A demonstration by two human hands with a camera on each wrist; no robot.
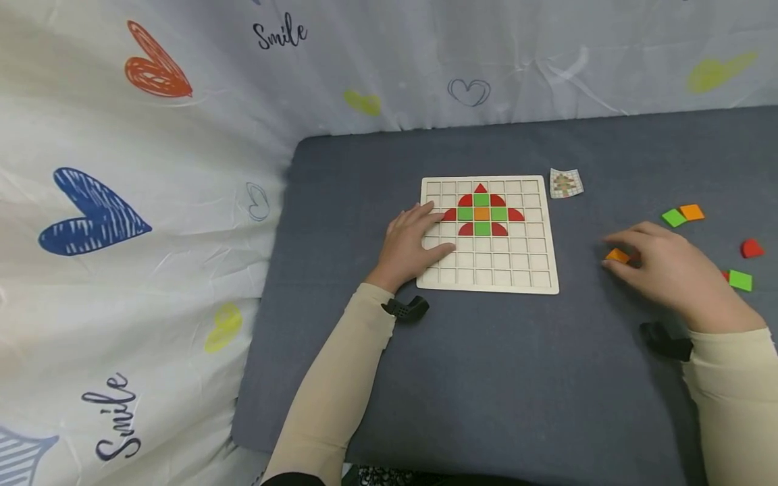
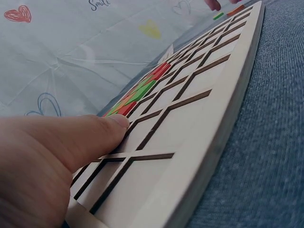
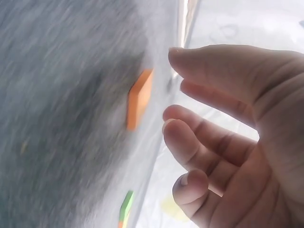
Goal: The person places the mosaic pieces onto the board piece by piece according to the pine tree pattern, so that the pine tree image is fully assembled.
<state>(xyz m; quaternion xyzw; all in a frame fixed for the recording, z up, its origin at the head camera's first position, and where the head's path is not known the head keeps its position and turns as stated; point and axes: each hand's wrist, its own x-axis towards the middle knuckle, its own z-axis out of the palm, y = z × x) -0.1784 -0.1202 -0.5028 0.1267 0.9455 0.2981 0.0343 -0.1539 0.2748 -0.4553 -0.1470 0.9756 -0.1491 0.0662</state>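
The left hand rests on the left edge of the board, fingers spread and thumb set apart from them. In the left wrist view the thumb lies across the grid, its tip close to a red piece.

The board lies flat on the grey tabletop. Its upper cells hold a pattern: a red triangle at the top, a centre square in orange with a green square on each of its four sides, and curved red pieces along the outer sides. The lower rows are bare cells.

To the right, well apart from the board, the right hand hangs over a loose orange tile. Its thumb and fingers are bent with a moderate gap between them; the right wrist view shows the tile on the tabletop, just clear of the fingertips.

Beyond that hand lie a loose green tile and a second orange tile, side by side. Farther right are a red piece with a rounded side and another green tile, with a sliver of red at its left edge.

A small patterned card lies just beside the board's upper right corner. Behind the tabletop hangs a pale cloth printed with hearts and "Smile".
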